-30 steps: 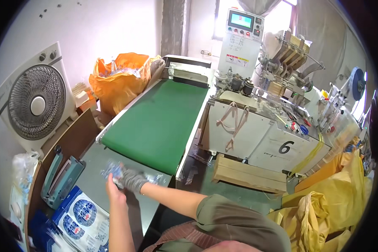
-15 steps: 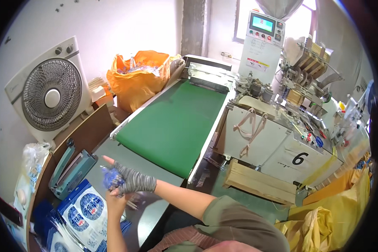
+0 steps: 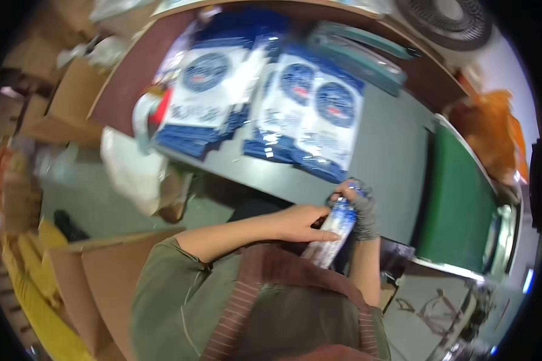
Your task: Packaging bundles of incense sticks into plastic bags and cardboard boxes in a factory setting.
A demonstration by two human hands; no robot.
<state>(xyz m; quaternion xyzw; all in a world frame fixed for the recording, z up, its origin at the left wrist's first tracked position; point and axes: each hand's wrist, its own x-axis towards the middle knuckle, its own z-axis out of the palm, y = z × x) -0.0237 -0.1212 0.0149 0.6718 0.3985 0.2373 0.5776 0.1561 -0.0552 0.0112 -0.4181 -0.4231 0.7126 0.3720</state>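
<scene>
A narrow blue-and-white plastic bag [image 3: 330,245] slants between my hands, close to my apron. My right hand [image 3: 362,212], in a grey fingerless glove, is closed round the bag's upper end. My bare left hand [image 3: 300,224] grips its side, thumb lying across the front and the other fingers mostly hidden behind it. Just beyond my hands, flat blue-and-white printed bags [image 3: 325,111] lie overlapping on the grey table [image 3: 388,150]. Another stack of such bags [image 3: 202,90] lies farther left. What the bag in my hands contains cannot be made out.
A teal sealer-like device [image 3: 361,57] stands at the table's back edge. A tape dispenser [image 3: 144,120] sits at the left edge. The green conveyor belt [image 3: 457,198] and an orange sack [image 3: 488,123] are on the right. An open cardboard box [image 3: 96,271] stands at lower left.
The view has swung left, bringing the bag stacks into the middle. My hands, earlier together round a crumpled blue-and-clear bundle, now hold a narrow blue-and-white bag near my body.
</scene>
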